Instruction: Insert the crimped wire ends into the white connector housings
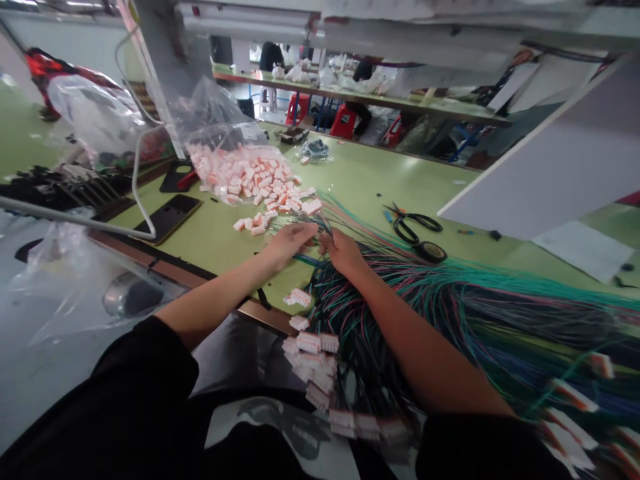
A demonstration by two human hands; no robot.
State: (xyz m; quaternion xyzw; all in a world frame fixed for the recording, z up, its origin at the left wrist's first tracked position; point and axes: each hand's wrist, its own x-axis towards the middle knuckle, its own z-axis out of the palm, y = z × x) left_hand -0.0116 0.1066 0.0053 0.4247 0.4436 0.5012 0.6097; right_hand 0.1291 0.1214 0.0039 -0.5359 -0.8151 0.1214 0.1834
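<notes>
My left hand (294, 241) and my right hand (342, 249) meet over the green tabletop, fingers pinched around the ends of thin wires (323, 225). Which wires each hand holds is hard to make out. Under and beyond my right forearm spreads a large bundle of green, pink, grey and dark wires (480, 287). White-and-orange plug connectors (315, 360) hang on the wires at the table's near edge. Just past my hands lies a heap of loose connectors (265, 177), spilling from a clear plastic bag (215, 120).
Black-handled scissors (413, 223) and a roll of black tape (431, 251) lie right of my hands. A phone (170, 219) rests at the left, near a bent white metal rod (136, 173). A pale panel (550, 153) slants at the right. People sit at a far bench (380, 100).
</notes>
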